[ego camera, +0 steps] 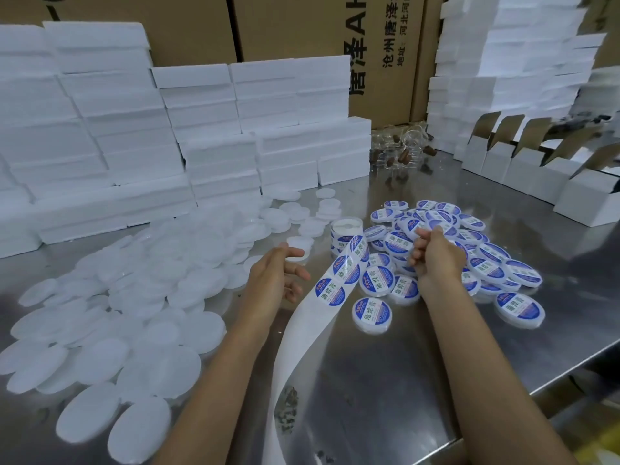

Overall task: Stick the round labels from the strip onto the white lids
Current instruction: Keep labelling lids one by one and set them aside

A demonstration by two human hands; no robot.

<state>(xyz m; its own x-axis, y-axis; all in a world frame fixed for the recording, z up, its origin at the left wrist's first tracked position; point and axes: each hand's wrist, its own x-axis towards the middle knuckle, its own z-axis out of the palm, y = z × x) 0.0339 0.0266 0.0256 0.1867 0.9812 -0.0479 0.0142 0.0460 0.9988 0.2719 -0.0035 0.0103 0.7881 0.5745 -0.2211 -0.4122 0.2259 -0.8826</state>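
Note:
A heap of plain white lids (151, 280) covers the left of the steel table. A label roll (345, 231) stands mid-table. Its strip (339, 278) of round blue-and-white labels runs toward me between my arms and ends in bare backing paper (288, 357). To the right lies a pile of labelled lids (486, 260). My left hand (278, 273) hovers just left of the strip, fingers relaxed and empty, its thumb near a single white lid (302, 245). My right hand (436, 258) hangs over the labelled pile with curled fingers; I see nothing held in it.
Stacks of white foam boxes (134, 129) wall off the back left, with brown cartons (302, 25) behind. Small open white cartons (536, 169) line the right. Clear jars (402, 149) sit at the back. The table's edge (503, 417) runs diagonally at front right.

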